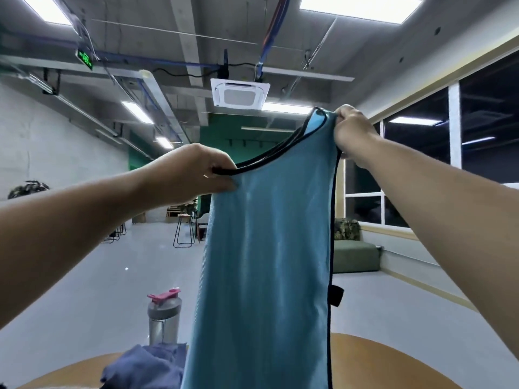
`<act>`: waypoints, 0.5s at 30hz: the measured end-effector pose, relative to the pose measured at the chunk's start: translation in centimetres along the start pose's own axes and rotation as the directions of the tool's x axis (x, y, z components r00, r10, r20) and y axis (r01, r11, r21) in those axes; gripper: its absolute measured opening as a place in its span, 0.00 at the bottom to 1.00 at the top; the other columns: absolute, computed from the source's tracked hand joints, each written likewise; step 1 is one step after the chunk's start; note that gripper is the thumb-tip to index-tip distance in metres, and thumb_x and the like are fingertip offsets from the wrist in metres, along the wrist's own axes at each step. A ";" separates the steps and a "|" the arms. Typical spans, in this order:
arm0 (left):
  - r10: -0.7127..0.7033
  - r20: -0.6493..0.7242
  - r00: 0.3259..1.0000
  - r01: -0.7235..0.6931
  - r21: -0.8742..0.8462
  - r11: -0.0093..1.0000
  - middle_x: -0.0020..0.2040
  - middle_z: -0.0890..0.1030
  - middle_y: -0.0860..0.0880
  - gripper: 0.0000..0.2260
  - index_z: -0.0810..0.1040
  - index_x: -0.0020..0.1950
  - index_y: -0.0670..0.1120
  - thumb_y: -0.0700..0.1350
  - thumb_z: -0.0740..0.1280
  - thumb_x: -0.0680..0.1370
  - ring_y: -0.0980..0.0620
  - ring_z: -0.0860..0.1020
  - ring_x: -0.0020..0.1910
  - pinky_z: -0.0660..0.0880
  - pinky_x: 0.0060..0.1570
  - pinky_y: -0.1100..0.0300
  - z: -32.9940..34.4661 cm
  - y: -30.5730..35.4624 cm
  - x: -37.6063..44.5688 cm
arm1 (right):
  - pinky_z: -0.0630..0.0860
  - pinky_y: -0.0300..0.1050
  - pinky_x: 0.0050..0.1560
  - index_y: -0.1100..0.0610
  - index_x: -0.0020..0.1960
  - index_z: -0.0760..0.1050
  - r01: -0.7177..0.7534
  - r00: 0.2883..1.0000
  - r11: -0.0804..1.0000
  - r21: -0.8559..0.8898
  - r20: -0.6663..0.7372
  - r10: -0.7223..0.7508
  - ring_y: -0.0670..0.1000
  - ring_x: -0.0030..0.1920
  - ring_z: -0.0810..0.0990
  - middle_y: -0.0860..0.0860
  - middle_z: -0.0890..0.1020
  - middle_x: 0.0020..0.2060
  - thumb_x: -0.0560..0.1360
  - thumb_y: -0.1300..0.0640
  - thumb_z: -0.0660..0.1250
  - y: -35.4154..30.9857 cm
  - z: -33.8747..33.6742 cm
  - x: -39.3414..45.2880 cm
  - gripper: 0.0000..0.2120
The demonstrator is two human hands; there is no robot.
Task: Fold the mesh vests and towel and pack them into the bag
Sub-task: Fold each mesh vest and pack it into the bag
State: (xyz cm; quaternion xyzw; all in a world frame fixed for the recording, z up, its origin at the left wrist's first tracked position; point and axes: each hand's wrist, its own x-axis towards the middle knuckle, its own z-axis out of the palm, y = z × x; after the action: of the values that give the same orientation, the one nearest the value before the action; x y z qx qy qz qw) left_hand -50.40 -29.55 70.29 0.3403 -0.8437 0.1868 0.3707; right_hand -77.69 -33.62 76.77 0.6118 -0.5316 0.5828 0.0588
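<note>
A light blue mesh vest with black trim hangs in the air in front of me, its lower part dropping past the frame's bottom edge. My left hand grips the vest's left shoulder strap at mid-height. Higher up, my right hand pinches the right shoulder strap. A crumpled dark blue cloth lies on the table at the bottom left, partly hidden by the vest. No bag is in view.
A grey shaker bottle with a pink lid stands on the wooden table behind the dark cloth. Beyond lie an open floor, a black stool and a green sofa by the windows.
</note>
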 end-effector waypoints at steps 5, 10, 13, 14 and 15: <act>-0.077 -0.057 0.995 0.067 -0.170 0.983 0.40 0.81 0.56 0.03 0.78 0.45 0.56 0.48 0.69 0.74 0.55 0.81 0.40 0.79 0.47 0.59 -0.6 2.3 0.5 | 0.66 0.42 0.34 0.52 0.51 0.67 -0.017 0.996 0.995 0.101 -0.084 0.026 0.48 0.38 0.68 0.50 0.70 0.39 0.77 0.66 0.47 -0.5 -1.2 0.3 0.14; -0.100 -0.087 0.991 0.065 -0.341 0.938 0.37 0.80 0.53 0.03 0.78 0.44 0.54 0.45 0.68 0.75 0.62 0.79 0.34 0.77 0.37 0.70 -1.9 4.4 0.6 | 0.65 0.44 0.38 0.57 0.55 0.69 0.067 0.987 0.992 0.102 -0.151 -0.051 0.53 0.46 0.70 0.54 0.72 0.46 0.79 0.63 0.48 -1.0 -2.3 1.0 0.12; -0.116 -0.100 0.988 0.063 -0.425 0.903 0.36 0.79 0.54 0.03 0.79 0.44 0.53 0.44 0.69 0.74 0.62 0.79 0.33 0.77 0.35 0.70 -2.4 5.0 0.6 | 0.66 0.44 0.44 0.58 0.53 0.72 0.109 0.981 0.991 0.073 -0.168 -0.095 0.54 0.48 0.71 0.53 0.74 0.48 0.78 0.62 0.50 -1.0 -2.8 1.6 0.12; -0.125 -0.105 0.987 0.064 -0.454 0.889 0.35 0.79 0.54 0.03 0.79 0.44 0.52 0.44 0.69 0.74 0.61 0.79 0.32 0.77 0.35 0.69 -2.6 5.0 0.6 | 0.66 0.43 0.45 0.59 0.54 0.73 0.124 0.977 0.991 0.058 -0.179 -0.112 0.53 0.49 0.71 0.52 0.74 0.48 0.78 0.62 0.51 -1.0 -2.9 1.7 0.13; -0.136 -0.106 0.985 0.069 -0.483 0.873 0.34 0.78 0.54 0.03 0.79 0.45 0.51 0.43 0.69 0.74 0.61 0.79 0.32 0.78 0.34 0.68 -2.6 5.0 0.6 | 0.66 0.43 0.45 0.60 0.55 0.74 0.141 0.973 0.989 0.048 -0.194 -0.129 0.53 0.49 0.71 0.52 0.74 0.48 0.78 0.62 0.52 -1.0 -3.0 1.9 0.13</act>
State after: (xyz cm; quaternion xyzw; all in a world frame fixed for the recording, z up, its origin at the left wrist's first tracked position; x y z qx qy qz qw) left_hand -52.94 -24.86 72.16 0.2690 -0.8169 -0.0239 0.5096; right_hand -79.38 -32.25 79.75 0.5896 -0.4627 0.6492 0.1298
